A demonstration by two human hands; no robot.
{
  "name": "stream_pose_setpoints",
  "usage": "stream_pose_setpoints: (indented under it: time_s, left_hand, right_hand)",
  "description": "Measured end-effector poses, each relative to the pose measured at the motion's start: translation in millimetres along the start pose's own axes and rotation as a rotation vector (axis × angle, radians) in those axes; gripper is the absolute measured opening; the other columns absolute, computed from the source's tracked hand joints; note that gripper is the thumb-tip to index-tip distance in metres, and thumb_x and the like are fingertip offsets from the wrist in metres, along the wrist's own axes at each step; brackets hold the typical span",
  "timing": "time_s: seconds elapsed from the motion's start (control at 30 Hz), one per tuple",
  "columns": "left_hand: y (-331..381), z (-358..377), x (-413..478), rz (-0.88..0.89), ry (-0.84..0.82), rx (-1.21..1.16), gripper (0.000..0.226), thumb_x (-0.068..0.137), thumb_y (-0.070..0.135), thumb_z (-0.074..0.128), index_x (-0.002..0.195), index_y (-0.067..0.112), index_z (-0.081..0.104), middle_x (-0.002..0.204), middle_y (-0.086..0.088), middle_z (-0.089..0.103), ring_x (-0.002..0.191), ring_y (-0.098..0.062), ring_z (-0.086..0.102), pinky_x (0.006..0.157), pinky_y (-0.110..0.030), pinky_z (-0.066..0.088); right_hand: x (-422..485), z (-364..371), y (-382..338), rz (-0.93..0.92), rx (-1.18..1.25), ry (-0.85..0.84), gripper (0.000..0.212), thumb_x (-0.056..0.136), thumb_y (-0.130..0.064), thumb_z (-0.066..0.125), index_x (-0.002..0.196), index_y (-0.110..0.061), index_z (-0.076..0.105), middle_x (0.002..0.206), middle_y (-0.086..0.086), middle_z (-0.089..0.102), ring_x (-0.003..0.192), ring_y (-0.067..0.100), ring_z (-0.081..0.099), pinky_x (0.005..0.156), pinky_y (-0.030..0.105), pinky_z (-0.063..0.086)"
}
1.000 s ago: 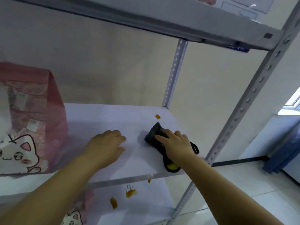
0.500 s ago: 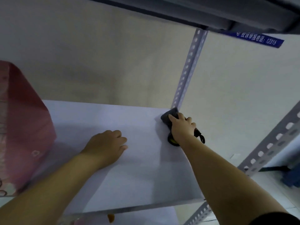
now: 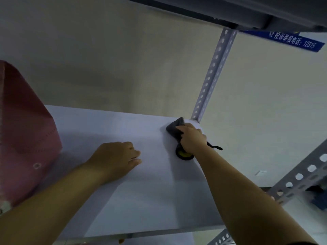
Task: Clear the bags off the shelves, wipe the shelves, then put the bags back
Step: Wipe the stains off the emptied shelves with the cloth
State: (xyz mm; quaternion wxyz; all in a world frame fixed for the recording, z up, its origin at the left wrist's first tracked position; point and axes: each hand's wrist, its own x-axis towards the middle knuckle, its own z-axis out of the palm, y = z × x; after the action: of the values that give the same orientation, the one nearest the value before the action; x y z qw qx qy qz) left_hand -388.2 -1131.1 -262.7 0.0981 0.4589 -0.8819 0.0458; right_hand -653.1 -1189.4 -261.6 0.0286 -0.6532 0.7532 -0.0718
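Head view: right hand (image 3: pixel 192 138) grips dark cloth (image 3: pixel 174 128), fingers curled over it, pressing it on shelf (image 3: pixel 141 200) at back right corner, just beside post (image 3: pixel 212 76). Left hand (image 3: pixel 115 156) rests on shelf mid-board, fingers together, loosely curled, holding nothing. Pink bag (image 3: pixel 26 138) stands on shelf at left, apart from both hands.
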Motion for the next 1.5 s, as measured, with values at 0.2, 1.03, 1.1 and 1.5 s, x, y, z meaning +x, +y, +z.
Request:
stream_pose_setpoints:
  time_s: [0.2,1.03,1.1,1.5]
  left_hand:
    - [-1,3,-1,-0.004,0.013,0.007,0.038,0.093,0.053,0.032,0.109,0.03,0.057,0.114,0.009,0.055,0.102,-0.017,0.057,0.074,-0.028,0.043]
    - [1,1,-5,-0.047,-0.084,-0.04,0.035,0.095,0.047,0.031,0.117,0.032,0.053,0.12,0.006,0.052,0.107,-0.021,0.053,0.078,-0.031,0.042]
    - [4,-1,-7,-0.064,-0.134,-0.055,0.035,0.096,0.044,0.029,0.119,0.028,0.052,0.123,0.004,0.05,0.11,-0.021,0.051,0.083,-0.033,0.044]
    - [15,-27,-82,-0.054,-0.099,-0.074,0.033,0.094,0.041,0.042,0.11,0.021,0.063,0.117,0.006,0.055,0.105,-0.016,0.053,0.085,-0.035,0.049]
  right_hand:
    - [17,-12,-9,0.148,-0.023,-0.069,0.056,0.093,-0.016,0.036,0.141,-0.045,0.027,0.154,-0.006,0.017,0.13,0.035,0.028,0.103,0.048,0.029]
    - [-30,-3,-4,-0.008,-0.014,-0.054,0.052,0.093,-0.018,0.035,0.14,-0.041,0.03,0.152,-0.007,0.022,0.123,0.034,0.035,0.096,0.046,0.035]
    - [-42,-8,-7,0.095,-0.057,-0.063,0.056,0.092,-0.017,0.035,0.142,-0.039,0.026,0.153,-0.002,0.02,0.124,0.036,0.032,0.099,0.048,0.032]
    - [-157,-6,-8,-0.012,0.014,-0.003,0.048,0.096,-0.026,0.033,0.139,-0.044,0.029,0.151,-0.01,0.02,0.119,0.033,0.036,0.096,0.041,0.034]
